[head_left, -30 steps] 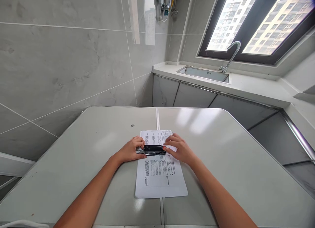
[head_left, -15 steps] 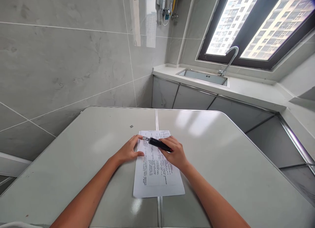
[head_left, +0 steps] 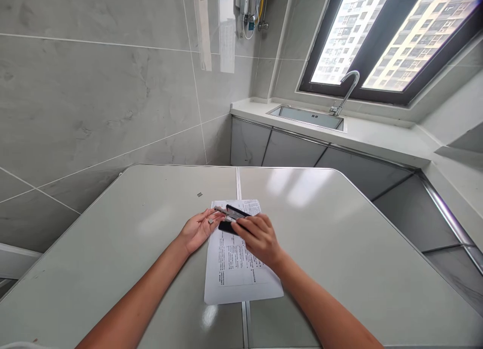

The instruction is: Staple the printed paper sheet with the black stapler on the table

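Observation:
My right hand (head_left: pixel 260 237) grips a black stapler (head_left: pixel 237 210), which is spread apart, its metal magazine showing between the upper arm and the base. My left hand (head_left: pixel 199 232) is turned palm up at the stapler's front end. A small grey strip of staples (head_left: pixel 210 221) rests on its fingers, and the fingertips reach close to the metal tip; whether they touch it I cannot tell. Under both hands lies a stack of printed paper (head_left: pixel 243 283), partly covered by the stapler and my right hand.
Another short strip of staples (head_left: pixel 199 194) lies on the pale table (head_left: pixel 320 268) beyond my left hand. A seam runs down the table's middle. Behind are a counter (head_left: pixel 377 136) with a sink (head_left: pixel 305 116) and faucet (head_left: pixel 350 82), a tiled wall and a window.
The stapler has gone from closed to spread apart in my right hand. My left hand has turned palm up, off the paper's edge, with a staple strip now showing on it.

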Motion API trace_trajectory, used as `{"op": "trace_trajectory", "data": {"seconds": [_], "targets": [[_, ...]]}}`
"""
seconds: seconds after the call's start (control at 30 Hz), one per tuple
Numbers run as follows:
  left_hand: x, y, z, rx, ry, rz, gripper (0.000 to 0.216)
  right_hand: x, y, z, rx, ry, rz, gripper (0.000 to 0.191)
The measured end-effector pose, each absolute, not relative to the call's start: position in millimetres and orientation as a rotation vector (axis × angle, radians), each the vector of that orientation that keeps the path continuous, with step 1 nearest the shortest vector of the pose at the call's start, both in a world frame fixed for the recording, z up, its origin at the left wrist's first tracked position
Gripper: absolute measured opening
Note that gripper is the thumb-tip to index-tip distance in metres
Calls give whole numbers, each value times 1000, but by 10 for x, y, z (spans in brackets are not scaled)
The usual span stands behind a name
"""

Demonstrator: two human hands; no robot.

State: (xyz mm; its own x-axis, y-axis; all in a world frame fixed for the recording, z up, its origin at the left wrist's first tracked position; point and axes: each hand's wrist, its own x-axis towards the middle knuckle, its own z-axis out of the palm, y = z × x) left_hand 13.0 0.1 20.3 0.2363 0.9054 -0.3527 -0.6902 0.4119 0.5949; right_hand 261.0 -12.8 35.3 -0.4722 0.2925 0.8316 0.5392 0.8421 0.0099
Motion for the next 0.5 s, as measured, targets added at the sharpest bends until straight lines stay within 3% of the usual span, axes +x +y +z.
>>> {"op": "trace_trajectory", "data": {"seconds": [0.07,0.23,0.5], "targets": [[104,25,196,351,802,1239,25,2626,-114,370,-765,-1910,-31,43],[35,62,256,567,874,1541,24,2638,-94,348,-1001,-1850,679,30],[29,8,310,798,942,1575,28,2576,-115,215,-1027,-2052,965,34]]}}
